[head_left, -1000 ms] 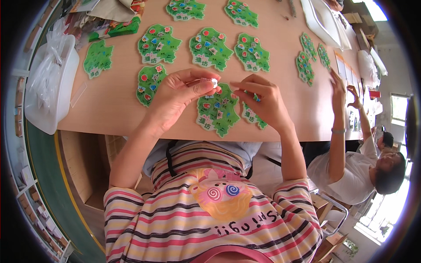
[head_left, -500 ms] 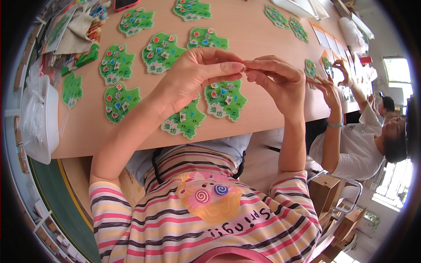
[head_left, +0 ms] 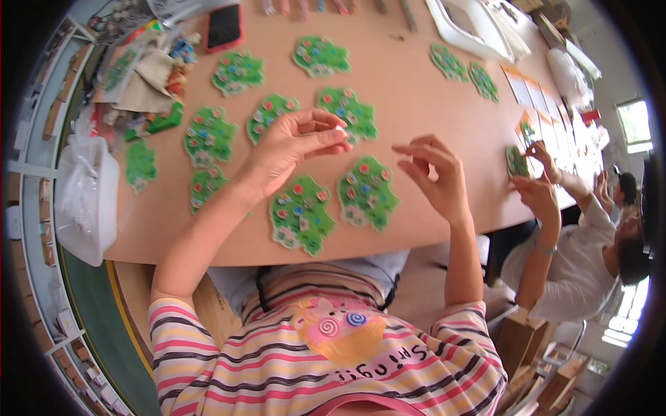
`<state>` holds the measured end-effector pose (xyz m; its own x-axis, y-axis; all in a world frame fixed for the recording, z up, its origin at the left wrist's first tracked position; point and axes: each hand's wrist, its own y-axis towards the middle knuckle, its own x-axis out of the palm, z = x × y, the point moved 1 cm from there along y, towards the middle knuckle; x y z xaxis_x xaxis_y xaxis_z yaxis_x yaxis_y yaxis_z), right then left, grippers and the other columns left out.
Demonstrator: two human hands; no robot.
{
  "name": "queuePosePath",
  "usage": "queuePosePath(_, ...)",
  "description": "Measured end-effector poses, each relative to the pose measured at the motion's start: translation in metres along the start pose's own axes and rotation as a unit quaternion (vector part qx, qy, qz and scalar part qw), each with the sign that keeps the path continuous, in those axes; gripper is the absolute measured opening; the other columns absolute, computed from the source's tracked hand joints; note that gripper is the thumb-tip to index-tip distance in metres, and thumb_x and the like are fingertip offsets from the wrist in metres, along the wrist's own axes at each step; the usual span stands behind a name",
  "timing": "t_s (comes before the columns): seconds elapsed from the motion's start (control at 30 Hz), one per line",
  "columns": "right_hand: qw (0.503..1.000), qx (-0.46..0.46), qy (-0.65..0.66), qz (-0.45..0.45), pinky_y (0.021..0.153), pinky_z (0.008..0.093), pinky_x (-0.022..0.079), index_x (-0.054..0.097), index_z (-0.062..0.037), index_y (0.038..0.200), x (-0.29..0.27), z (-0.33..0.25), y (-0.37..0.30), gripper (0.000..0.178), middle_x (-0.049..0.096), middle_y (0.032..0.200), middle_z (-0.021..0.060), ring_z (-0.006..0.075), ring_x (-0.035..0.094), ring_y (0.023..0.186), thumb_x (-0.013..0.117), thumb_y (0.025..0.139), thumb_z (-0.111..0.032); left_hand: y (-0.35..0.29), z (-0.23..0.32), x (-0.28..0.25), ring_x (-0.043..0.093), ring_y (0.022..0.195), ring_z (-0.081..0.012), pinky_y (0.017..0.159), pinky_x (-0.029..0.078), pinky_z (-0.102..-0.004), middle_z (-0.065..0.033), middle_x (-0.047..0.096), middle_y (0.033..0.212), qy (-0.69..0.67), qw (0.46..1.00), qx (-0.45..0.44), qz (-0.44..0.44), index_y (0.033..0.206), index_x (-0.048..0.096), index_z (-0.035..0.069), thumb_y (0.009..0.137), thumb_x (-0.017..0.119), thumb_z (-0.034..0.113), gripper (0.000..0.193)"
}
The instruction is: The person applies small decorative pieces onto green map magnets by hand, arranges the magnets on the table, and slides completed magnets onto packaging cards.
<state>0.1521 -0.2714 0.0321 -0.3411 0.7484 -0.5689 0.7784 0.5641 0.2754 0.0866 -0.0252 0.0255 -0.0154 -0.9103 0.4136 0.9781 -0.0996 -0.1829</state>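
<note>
My left hand is raised over the table, thumb and fingertips pinched together. A tiny pale spot shows at the tips, too small to name. Apart from it, my right hand hovers with thumb and forefinger separated and nothing visible between them. Below the hands lie two green map-shaped boards dotted with small coloured pieces, a left one and a right one. Beyond my left fingertips is another such board. My left hand partly covers a further green board.
More green boards, such as a far one, lie around. A red-edged phone sits at the back left. A white bin with plastic bags stands left; a white tray is back right. At right a co-worker's hands hold a green board.
My hands, which met at the fingertips, have parted; the right now stands off with its fingers opened. The view has shifted, showing more of the table's far side. The co-worker's hands have come together.
</note>
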Motion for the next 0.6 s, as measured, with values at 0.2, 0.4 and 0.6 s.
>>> queuePosePath(0.2, 0.999, -0.008, -0.033, 0.004, 0.055, 0.0234, 0.042, 0.071, -0.0096, 0.1, 0.001, 0.013, 0.029, 0.023, 0.063, 0.088, 0.0025, 0.0087, 0.051, 0.063, 0.07, 0.078, -0.004, 0.072, 0.04, -0.08, 0.063, 0.077, -0.0095, 0.067, 0.049, -0.0227, -0.0023, 0.066, 0.082, 0.362, 0.888, 0.242, 0.147, 0.089, 0.063, 0.004, 0.082, 0.068, 0.011, 0.011)
queuePosePath(0.4, 0.997, -0.031, -0.054, -0.048, 0.056, 0.0269, 0.046, 0.07, -0.0075, 0.098, 0.014, 0.013, 0.057, 0.021, 0.063, 0.09, 0.0054, 0.0136, 0.059, 0.067, 0.068, 0.078, -0.002, 0.187, 0.065, -0.139, 0.064, 0.072, -0.0246, 0.065, 0.047, -0.0373, -0.0044, 0.067, 0.074, 0.571, 0.68, 0.277, 0.367, 0.079, 0.062, 0.01, 0.07, 0.075, 0.019, 0.017)
queuePosePath(0.6, 0.996, -0.041, -0.064, -0.056, 0.058, 0.0278, 0.047, 0.069, -0.0078, 0.101, 0.018, 0.02, 0.07, 0.023, 0.062, 0.092, 0.0057, 0.0149, 0.06, 0.068, 0.068, 0.079, -0.002, 0.24, 0.056, -0.151, 0.062, 0.09, -0.0268, 0.079, 0.042, -0.0456, -0.0089, 0.067, 0.083, 0.712, 0.519, 0.232, 0.413, 0.106, 0.063, 0.009, 0.073, 0.071, 0.019, 0.036)
